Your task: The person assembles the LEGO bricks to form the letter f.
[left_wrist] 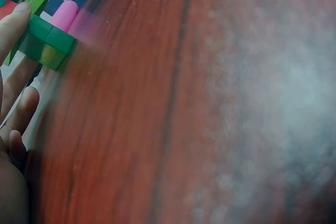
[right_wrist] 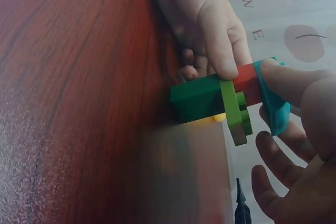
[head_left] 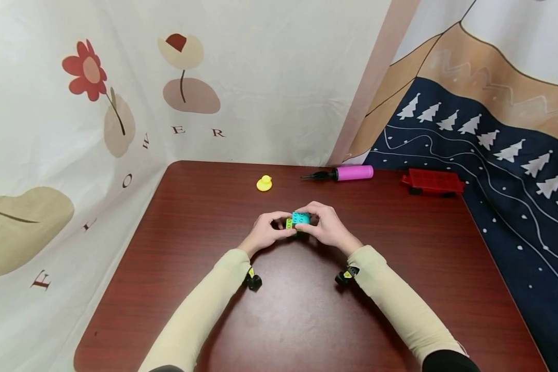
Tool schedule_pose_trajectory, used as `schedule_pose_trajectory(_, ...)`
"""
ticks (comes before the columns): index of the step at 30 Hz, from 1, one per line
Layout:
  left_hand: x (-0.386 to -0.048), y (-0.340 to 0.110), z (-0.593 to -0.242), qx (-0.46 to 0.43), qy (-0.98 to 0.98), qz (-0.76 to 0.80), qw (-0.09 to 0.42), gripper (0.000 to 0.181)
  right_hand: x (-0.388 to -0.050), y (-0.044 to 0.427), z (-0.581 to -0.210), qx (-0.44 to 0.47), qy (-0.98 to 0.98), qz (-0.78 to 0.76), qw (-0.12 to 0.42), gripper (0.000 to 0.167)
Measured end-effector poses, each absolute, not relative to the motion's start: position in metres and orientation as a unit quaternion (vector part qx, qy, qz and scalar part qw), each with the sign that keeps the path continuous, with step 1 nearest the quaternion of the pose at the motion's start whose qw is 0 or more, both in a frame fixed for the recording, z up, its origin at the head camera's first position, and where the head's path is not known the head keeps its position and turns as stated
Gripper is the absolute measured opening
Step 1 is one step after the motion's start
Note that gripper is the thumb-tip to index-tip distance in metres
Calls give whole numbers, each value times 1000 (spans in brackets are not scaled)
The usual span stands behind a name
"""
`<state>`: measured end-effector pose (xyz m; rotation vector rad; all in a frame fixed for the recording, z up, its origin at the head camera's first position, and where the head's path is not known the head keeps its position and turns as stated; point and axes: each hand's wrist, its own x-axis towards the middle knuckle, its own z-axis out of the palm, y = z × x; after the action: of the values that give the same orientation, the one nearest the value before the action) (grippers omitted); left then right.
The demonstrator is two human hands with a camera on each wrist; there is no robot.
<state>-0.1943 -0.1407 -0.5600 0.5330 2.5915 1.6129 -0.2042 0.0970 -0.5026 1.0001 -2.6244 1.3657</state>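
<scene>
Above the middle of the table, both hands hold one small stack of toy building bricks. My right hand (head_left: 327, 226) pinches its teal brick (right_wrist: 276, 109) between thumb and fingers. Against the teal piece sits a red brick (right_wrist: 248, 85), followed by a flat lime green brick (right_wrist: 233, 116) whose studs stick out at one side. At the stack's other end are dark green bricks (right_wrist: 197, 99). My left hand (head_left: 267, 230) grips the stack around the lime green piece, its thumb resting there in the right wrist view. The left wrist view catches only part of the stack, at its upper left.
A yellow rubber duck (head_left: 264, 183) stands beyond the hands on the brown table (head_left: 279, 320). To its right lie a pink hand pump (head_left: 355, 172) with a black nozzle and a red toy wagon (head_left: 434, 182). Printed cloths hang behind the table.
</scene>
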Motion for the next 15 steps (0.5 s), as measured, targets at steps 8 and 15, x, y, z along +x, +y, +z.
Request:
schedule_pose_trajectory(8,-193,-141,-561,170,835,522,24,42,-205,96,-502,331,-840,430,12,32)
schedule_pose_trajectory(15,-192,-140,-559,168,834,525,26,43,-206,97,-497,329,-841,429,0,33)
